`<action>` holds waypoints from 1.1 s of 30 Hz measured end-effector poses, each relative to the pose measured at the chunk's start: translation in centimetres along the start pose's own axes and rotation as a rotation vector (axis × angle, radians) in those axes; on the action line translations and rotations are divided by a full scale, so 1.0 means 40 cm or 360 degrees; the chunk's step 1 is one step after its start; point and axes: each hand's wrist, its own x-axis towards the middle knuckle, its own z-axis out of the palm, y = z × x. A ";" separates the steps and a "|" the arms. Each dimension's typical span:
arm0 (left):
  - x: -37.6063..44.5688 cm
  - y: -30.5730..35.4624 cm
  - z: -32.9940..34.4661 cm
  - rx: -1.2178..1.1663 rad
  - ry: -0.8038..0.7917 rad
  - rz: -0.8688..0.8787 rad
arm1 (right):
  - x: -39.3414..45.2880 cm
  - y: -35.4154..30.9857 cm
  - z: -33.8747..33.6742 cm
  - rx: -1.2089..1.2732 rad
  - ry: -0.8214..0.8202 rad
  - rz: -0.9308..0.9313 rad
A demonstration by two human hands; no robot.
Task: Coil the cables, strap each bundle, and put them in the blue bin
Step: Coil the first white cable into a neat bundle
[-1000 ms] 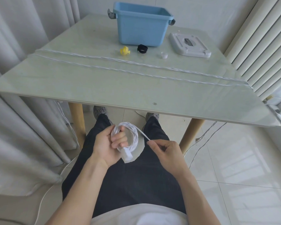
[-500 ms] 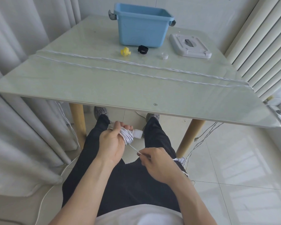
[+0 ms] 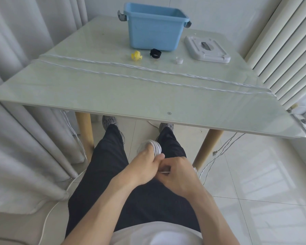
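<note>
Below the table's front edge, over my lap, my left hand (image 3: 143,165) grips a white cable coil (image 3: 155,146) whose loops stick out past my fingers. My right hand (image 3: 178,175) touches the left one and pinches the loose white strand of that cable. Two long white cables (image 3: 148,73) lie stretched across the glass table (image 3: 113,96). Behind them sit a yellow strap (image 3: 136,55), a black strap (image 3: 155,53) and a small white strap (image 3: 179,60). The blue bin (image 3: 154,30) stands open at the far edge.
A grey-white bin lid (image 3: 207,49) lies right of the bin. Curtains (image 3: 16,121) hang at the left, a radiator (image 3: 281,50) at the right. Cable ends (image 3: 217,154) dangle to the tiled floor beside the right wooden table leg (image 3: 207,149).
My hands have come together; the right hand has moved up against the left with the loose strand, and the coil has turned so its loops point away from me.
</note>
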 end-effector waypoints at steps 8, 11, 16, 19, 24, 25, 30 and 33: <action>-0.002 -0.025 -0.027 0.0200 -0.0476 -0.0249 | 0.004 0.061 -0.061 0.0348 -0.0093 0.0342; -0.005 -0.029 -0.038 0.0134 -0.0591 -0.0240 | 0.000 0.109 -0.073 0.0311 0.0049 0.0423; -0.004 -0.021 -0.041 -0.0039 -0.0454 -0.0183 | -0.011 0.172 -0.084 0.0136 0.0102 0.0595; -0.004 -0.021 -0.038 -0.0082 -0.0367 -0.0170 | -0.014 0.180 -0.083 0.0175 0.0077 0.0635; -0.005 -0.038 -0.031 -0.0161 -0.0416 -0.0177 | -0.009 0.165 -0.072 0.0066 -0.0046 0.0538; -0.004 -0.040 -0.033 -0.0193 -0.0401 -0.0197 | -0.009 0.167 -0.072 0.0096 -0.0100 0.0544; -0.007 -0.049 -0.051 -0.0125 -0.0349 -0.0253 | -0.020 0.206 -0.093 0.0185 -0.0286 0.0690; -0.007 -0.052 -0.053 -0.0199 -0.0383 -0.0313 | -0.026 0.220 -0.099 0.0128 -0.0353 0.0745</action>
